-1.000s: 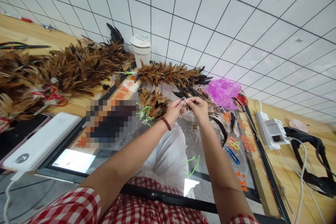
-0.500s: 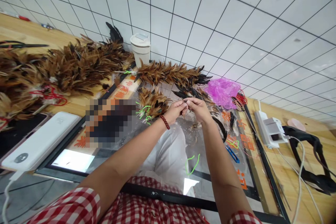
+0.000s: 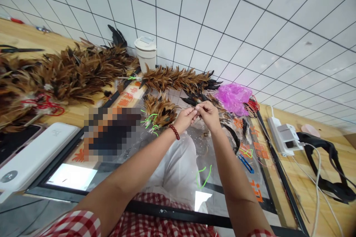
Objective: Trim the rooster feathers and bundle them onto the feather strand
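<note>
Above the glass pane (image 3: 178,163), my left hand (image 3: 185,119), with a red bead bracelet on its wrist, is closed in a pinch. Its fingertips meet those of my right hand (image 3: 209,115), which is pinched too. Whatever sits between the fingers is too small and covered to make out. Just beyond them lie dark feathers (image 3: 191,100). To the left of my hands is a bunch of brown feathers (image 3: 160,109) with bright green ties (image 3: 150,120) at its base. A long band of brown feathers (image 3: 178,78) stretches behind, along the wall.
A big heap of brown feathers (image 3: 75,70) with red string covers the left side. Behind stands a white cup (image 3: 145,54). At right are a purple plastic bag (image 3: 233,98), a blue cutter (image 3: 246,163) and a power strip (image 3: 278,133) with cables. A white power bank (image 3: 41,159) lies left.
The view has shifted slightly, moving most things a little to the left. Both hands stay pinched together in nearly the same place, the fingers slightly repositioned.
</note>
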{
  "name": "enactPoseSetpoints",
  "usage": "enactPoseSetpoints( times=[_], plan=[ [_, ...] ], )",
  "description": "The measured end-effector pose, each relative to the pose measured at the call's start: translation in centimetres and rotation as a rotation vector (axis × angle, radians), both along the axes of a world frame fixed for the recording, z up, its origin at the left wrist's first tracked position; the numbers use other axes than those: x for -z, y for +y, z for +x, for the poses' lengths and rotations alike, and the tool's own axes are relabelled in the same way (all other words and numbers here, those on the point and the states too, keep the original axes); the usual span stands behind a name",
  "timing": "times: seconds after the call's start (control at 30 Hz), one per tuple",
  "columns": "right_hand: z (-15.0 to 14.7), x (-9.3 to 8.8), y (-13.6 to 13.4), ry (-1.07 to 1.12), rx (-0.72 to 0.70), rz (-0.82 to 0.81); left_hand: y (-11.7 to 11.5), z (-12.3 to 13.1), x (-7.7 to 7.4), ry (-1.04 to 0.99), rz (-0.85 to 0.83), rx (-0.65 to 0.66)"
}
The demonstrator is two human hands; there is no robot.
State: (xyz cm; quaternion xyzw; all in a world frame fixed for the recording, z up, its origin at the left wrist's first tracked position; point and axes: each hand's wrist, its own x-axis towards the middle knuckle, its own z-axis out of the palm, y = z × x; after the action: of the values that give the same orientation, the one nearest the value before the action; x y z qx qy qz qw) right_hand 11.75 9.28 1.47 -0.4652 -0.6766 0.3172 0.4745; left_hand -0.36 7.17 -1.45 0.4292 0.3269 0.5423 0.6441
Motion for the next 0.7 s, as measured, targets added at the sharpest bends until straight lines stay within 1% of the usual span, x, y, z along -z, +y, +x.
enactPoseSetpoints(
  times=[0.07,0.13,0.2,0.27,0.3,0.37,0.4,0.43,0.5,0.57,0.63,0.7],
  plan=[
    [-0.1,-0.2,0.1,-0.037,0.003,-0.029,0.0,-0.1,0.1,0.014,-0.012,-0.019],
    [0.3,-0.7,-0.2,-0.098,-0.001,-0.07,-0.1,-0.1,0.1,0.004,-0.03,-0.016],
    [1.5,-1.8,-1.2,-0.198,0.001,-0.062,-0.2,0.0,0.0,-0.004,-0.055,-0.014],
    [3.3,-3.2,-3.0,-0.337,-0.056,-0.028,-0.4,0.3,-0.3,0.003,-0.094,-0.031],
    [4.3,-3.9,-4.3,-0.426,-0.167,-0.034,-0.6,0.4,-0.5,0.008,-0.115,-0.042],
    [6.1,-4.7,-7.3,-0.561,-0.498,-0.128,-0.9,0.6,-0.8,0.004,-0.143,-0.061],
    [6.8,-4.8,-8.9,-0.591,-0.596,-0.17,-1.2,0.5,-0.9,-0.007,-0.152,-0.065],
    [7.4,-4.5,-10.5,-0.62,-0.649,-0.219,-1.4,0.4,-1.0,-0.02,-0.16,-0.068],
    [8.2,-3.5,-13.3,-0.659,-0.671,-0.263,-2.1,0.0,-0.9,-0.046,-0.174,-0.074],
    [8.7,-2.1,-15.3,-0.681,-0.634,-0.24,-2.8,-0.6,-0.6,-0.07,-0.184,-0.08],
    [8.9,-1.2,-16.1,-0.717,-0.614,-0.188,-3.4,-1.0,-0.3,-0.088,-0.181,-0.076],
    [8.7,-0.9,-15.7,-0.722,-0.565,-0.12,-3.9,-1.2,-0.1,-0.092,-0.175,-0.056]
  ],
)
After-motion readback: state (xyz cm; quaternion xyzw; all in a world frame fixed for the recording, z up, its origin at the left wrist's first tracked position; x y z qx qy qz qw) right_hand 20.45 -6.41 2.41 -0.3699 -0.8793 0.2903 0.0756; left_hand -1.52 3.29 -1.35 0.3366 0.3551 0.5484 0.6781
